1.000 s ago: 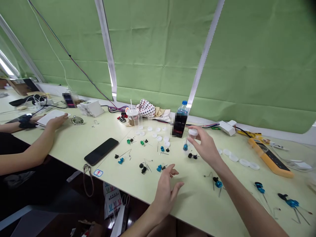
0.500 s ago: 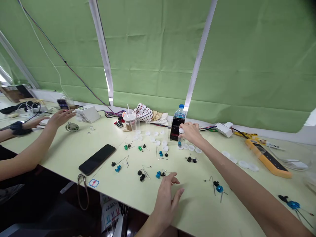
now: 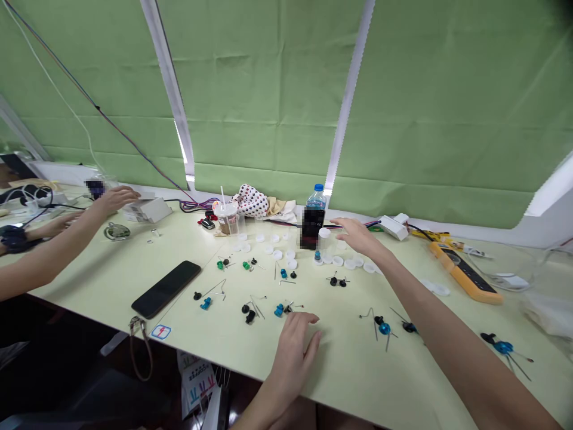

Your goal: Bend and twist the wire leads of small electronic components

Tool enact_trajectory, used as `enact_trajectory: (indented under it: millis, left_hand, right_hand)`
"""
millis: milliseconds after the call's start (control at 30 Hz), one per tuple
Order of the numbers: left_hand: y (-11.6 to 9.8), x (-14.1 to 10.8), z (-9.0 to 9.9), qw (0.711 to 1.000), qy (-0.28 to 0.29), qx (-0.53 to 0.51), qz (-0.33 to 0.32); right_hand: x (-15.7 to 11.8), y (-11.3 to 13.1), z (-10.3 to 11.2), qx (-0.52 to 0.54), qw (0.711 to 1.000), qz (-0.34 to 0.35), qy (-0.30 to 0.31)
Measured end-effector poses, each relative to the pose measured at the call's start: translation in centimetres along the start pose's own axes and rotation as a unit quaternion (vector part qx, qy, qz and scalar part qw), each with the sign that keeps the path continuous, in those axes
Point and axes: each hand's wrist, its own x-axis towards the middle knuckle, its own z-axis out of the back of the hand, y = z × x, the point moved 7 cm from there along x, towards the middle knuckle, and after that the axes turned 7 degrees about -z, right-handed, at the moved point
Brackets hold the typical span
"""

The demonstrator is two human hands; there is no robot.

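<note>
Right hand (image 3: pixel 359 235) has withdrawn, fingers apart, from a vial (image 3: pixel 321 244) holding a blue piece (image 3: pixel 317 255).

The person's bare right forearm (image 3: pixel 434 325) partly hid a small black-and-blue piece (image 3: pixel 407 327) between the tabletop's (image 3: pixel 349 370) front and back edges; pixelation blurred part of an upright black phone (image 3: pixel 313 230) near the back edge.

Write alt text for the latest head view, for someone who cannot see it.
A person's open right hand is beside a white-capped clear tube on a pale table; the open left hand is near blue and black parts. A co-worker's hands are at left.
</note>
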Motion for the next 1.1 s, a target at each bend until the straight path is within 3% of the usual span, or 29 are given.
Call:
enact_trajectory:
  millis: [233, 533, 700, 833, 900, 967, 1100]
  left_hand:
    - [-0.3, 0.2, 0.0, 1.0, 0.004, 0.02, -0.007]
    - [-0.3, 0.3, -0.2, 1.0, 0.016, 0.024, 0.001]
    - [-0.2, 0.2, -0.3, 1.0, 0.016, 0.024, -0.001]
    - [-0.3, 0.4, -0.3, 0.999, 0.025, 0.03, -0.004]
    - [-0.4, 0.5, -0.5, 0.999, 0.041, 0.035, -0.01]
    - [-0.6, 0.5, -1.0, 0.997, 0.063, 0.043, -0.023]
    - [-0.9, 0.4, -1.8, 0.992, 0.098, 0.058, -0.047]
  right_hand:
    - [-0.1, 2.9, -1.8, -0.025, 0.995, 0.097, 0.019]
    - [1.4, 4.0, -2.4, -0.041, 0.995, 0.086, -0.009]
    - [-0.3, 4.8, 0.0, -0.031, 0.996, 0.077, -0.044]
    - [-4.4, 4.2, 3.7, 0.032, 0.989, 0.05, -0.133]
    - [-6.7, 3.2, 4.3, 0.071, 0.986, 0.034, -0.145]
    - [-8.6, 1.7, 3.5, 0.098, 0.989, 0.001, -0.106]
    - [-10.5, -0.9, -0.7, 0.096, 0.991, -0.057, 0.072]
